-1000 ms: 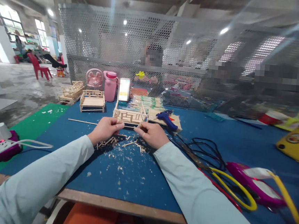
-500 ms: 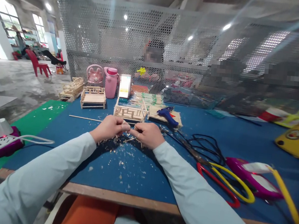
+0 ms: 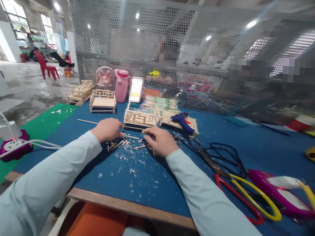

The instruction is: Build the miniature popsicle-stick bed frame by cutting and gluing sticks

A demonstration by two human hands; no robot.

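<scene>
My left hand (image 3: 109, 129) is low over the blue table mat (image 3: 130, 181), its fingers curled near the end of a thin stick (image 3: 132, 137); whether it pinches anything is too small to tell. To the right, my right hand (image 3: 159, 140) hovers beside loose short stick pieces (image 3: 140, 146), thumb and forefinger apart, nothing visible between them. More cut pieces (image 3: 112, 145) lie scattered by my left hand. Just behind both hands stands a small wooden lattice frame (image 3: 141, 119). A blue glue gun (image 3: 183, 124) rests on a flat wooden piece to its right.
Large scissors (image 3: 216, 169) with red and yellow handles and a black cable lie at right, beside a purple power strip (image 3: 280, 191). Another strip (image 3: 14, 144) is at left. Behind are small wooden benches (image 3: 103, 101), a pink bottle (image 3: 121, 87), a lit phone and a mesh screen.
My hands, previously together at the fingertips, have moved apart. A thin stick and short pieces now show between them. The whole view has shifted slightly.
</scene>
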